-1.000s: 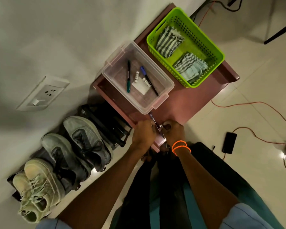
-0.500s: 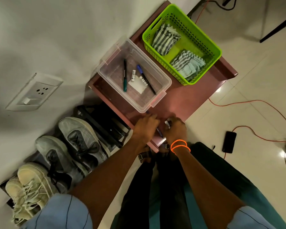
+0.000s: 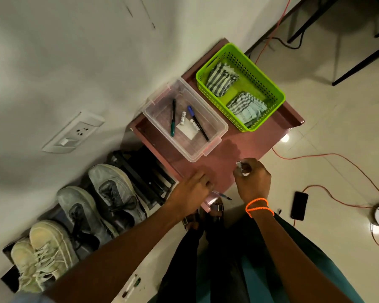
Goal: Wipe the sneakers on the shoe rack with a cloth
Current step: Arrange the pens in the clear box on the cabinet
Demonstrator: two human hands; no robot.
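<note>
The right hand [image 3: 253, 180] pinches a pen cap [image 3: 240, 166]; the left hand [image 3: 192, 189] grips a pen [image 3: 222, 195] over the pink table [image 3: 245, 147]. Sneakers [image 3: 109, 193] sit on the rack (against the wall), cloths [image 3: 245, 109] in the green basket [image 3: 271, 88].

pale wall [image 3: 64, 51], glossy tiled floor [image 3: 337, 127]
</note>
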